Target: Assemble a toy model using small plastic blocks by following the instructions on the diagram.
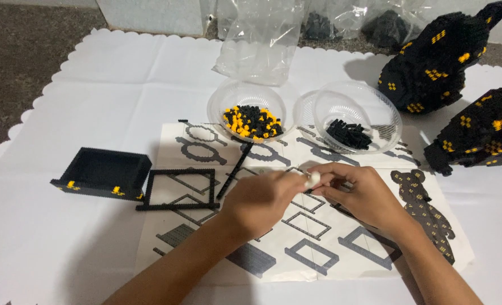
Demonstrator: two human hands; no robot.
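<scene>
- Both hands meet over the middle of the printed instruction sheet (319, 248): the left hand (262, 200) is curled, its fingers drawn together around a small white piece (314, 179) that shows at its fingertips.
- Right hand (359, 192) is curled too, fingertips closed in toward that same white piece; whether it actually pinches it or only steadies it I cannot tell, since the fingers hide the contact.
- Small and rounded, the white piece looks light and rigid, probably smooth enough to slip, so a fingertip pinch on its sides would suit it best.
- Left of the hands, a thin black square frame (177, 190) of tiny bricks lies flat on the sheet; it looks brittle, likely to break apart if bent.
- Just beside the frame sits a black open box (104, 172) with yellow spots.
- Farther back, one clear bowl (220, 104) holds black and yellow bricks (252, 122), another clear bowl (386, 110) holds black ones only.
- At the far right stand two large black-and-yellow brick builds (437, 62), and behind the bowls a clear plastic bag (259, 45), all on the white cloth (92, 85) covering the bench.
</scene>
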